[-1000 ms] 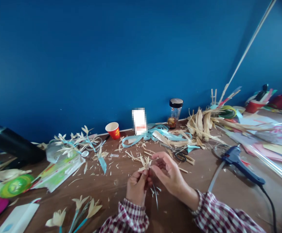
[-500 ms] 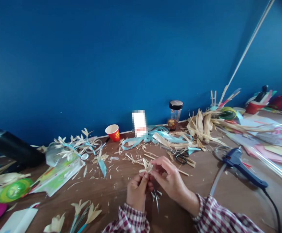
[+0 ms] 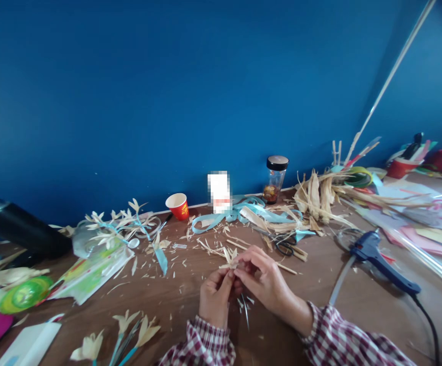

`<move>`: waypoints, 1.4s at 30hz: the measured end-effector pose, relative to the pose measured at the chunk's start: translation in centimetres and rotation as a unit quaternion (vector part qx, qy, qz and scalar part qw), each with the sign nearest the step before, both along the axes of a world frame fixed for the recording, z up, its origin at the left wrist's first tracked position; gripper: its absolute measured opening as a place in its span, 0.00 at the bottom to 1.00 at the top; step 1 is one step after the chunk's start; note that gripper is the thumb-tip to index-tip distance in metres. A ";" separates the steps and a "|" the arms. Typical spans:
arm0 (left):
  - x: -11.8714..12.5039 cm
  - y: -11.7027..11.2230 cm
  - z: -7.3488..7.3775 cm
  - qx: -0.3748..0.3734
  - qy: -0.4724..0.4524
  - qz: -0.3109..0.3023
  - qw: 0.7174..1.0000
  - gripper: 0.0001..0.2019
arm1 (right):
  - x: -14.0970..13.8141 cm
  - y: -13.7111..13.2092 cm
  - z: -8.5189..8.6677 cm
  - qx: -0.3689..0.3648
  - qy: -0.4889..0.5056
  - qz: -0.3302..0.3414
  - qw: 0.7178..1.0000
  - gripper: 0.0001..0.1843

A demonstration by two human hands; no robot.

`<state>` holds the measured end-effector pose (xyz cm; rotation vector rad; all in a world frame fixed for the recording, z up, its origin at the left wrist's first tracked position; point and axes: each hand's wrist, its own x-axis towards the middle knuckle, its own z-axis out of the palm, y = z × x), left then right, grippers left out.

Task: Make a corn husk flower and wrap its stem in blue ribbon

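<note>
A small cream flower made of dried husk petals is pinched between my two hands above the table. My left hand grips its base with thumb and fingers. My right hand closes thumb and fingertips on the right side of the flower, and the two thumbs nearly meet. A thin wire stem hangs below the hands. The fingers hide the flower's lower part. Finished-looking husk flowers on blue-wrapped stems lie at the front left.
On the brown table, husk scraps lie about. A blue glue gun is at right, scissors behind my right hand. A red paper cup, lidded glass jar, blue ribbon and husk bundle line the wall. A black bottle leans left.
My right fingers have come closer to my left thumb and now cover more of the flower. The view has shifted slightly; the things on the table stay put.
</note>
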<state>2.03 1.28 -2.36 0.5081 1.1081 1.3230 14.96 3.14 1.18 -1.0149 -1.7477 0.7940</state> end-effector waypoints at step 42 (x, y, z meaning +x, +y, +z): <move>-0.1 0.0 -0.4 -0.007 0.038 -0.035 0.999 0.17 | 1.9 0.7 1.9 0.021 -0.192 0.008 0.981 0.13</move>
